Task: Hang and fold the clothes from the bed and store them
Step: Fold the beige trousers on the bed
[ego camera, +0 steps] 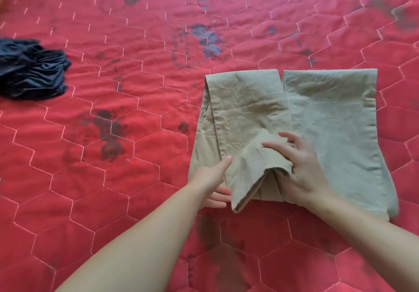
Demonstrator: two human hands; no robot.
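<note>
Khaki trousers (317, 114) lie folded on the red quilted bed (127, 101), right of centre, with both leg halves side by side. Over the near part of the left half, a loose flap of the same cloth is turned back. My left hand (212, 184) grips that flap's left edge, thumb on top and fingers tucked under the cloth. My right hand (301, 169) rests on the trousers beside the flap, its fingers spread and nearly straight, pressing the cloth down. A crumpled dark navy garment (31, 69) lies at the bed's left edge.
The quilt has hexagon stitching and several dark stains, one cluster (108, 130) left of the trousers. Bare quilt stretches between the navy garment and the trousers, and beyond them to the far side.
</note>
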